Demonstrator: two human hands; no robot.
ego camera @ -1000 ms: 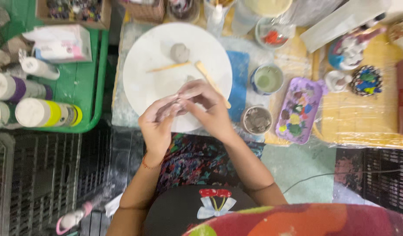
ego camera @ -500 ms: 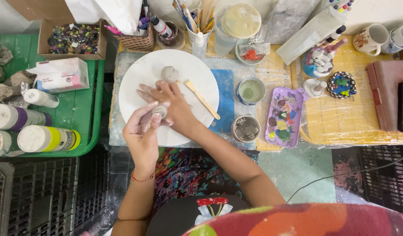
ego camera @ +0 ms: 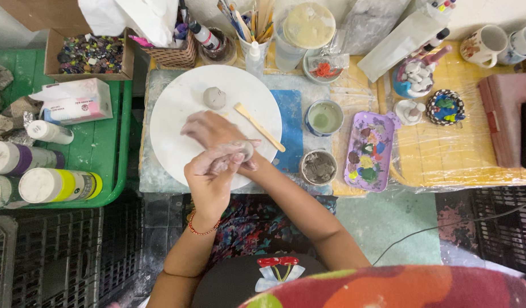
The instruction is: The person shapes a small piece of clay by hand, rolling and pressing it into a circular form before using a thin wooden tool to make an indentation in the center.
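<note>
Two hands press a small grey clay piece over the round white board.

The left hand (ego camera: 209, 182) and the right hand (ego camera: 214, 134) are both clenched around the clay piece (ego camera: 243, 151), just above the near half of the round white board (ego camera: 172, 114). To shape it well, I think the pressure should be soft and even, with the clay turned a little between the palms. A clay ball (ego camera: 214, 97) and a wooden stick (ego camera: 259, 126) lie close by; the cup of grey slip (ego camera: 318, 167) stands just beside the board edge, so free room is mostly to the left.
</note>
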